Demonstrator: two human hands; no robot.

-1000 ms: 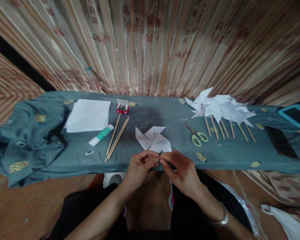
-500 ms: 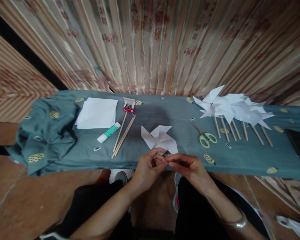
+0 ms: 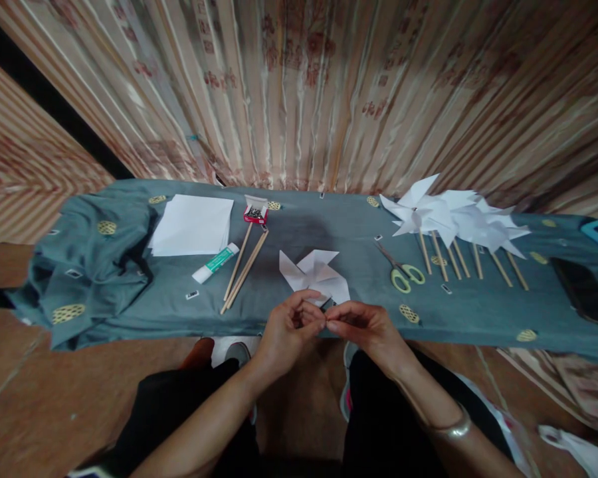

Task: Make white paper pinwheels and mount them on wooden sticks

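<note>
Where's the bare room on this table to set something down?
Bare cloth between the flat pinwheel and the scissors, and behind them from the pin box to the pinwheel pile. Crowded by paper stack, glue stick and sticks.

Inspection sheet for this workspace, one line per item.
Surface: teal-clothed table, cloth bunched at the left end.
Job's things: paper pinwheel flat just beyond the hands; sticks, pin box, glue stick, paper stack to its left.
Clutter: scissors, finished pinwheels, dark phone to the right.
Hands: left hand and right hand pinched fingertip to fingertip at the near edge; contents too small to tell.
Cables: nothing seen.
Surroundings: striped curtain behind, brown floor below.
</note>
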